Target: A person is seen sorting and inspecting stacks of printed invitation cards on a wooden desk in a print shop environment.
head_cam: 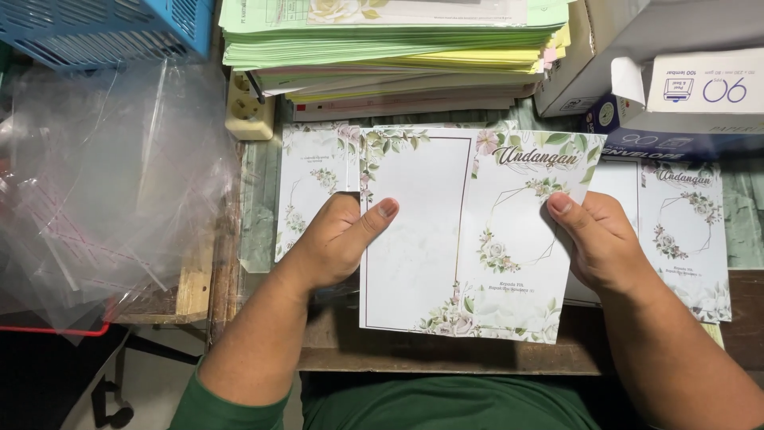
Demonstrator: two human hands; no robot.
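1. The fingers of the left hand (338, 243) lie behind the open floral card (469, 235); only the thumb shows on its front.
2. The right hand (601, 243) likewise hides its fingers behind the card's right edge.
3. The card covers most of the loose cards (314, 187) lying on the worktop (255, 207) at 10 o'clock.
4. The paper stack (382, 40) at 12 o'clock is cut by the top edge.
5. The blue basket (103, 28) at 11 o'clock runs out of frame.
6. Small print low on the card is too fine to tell.
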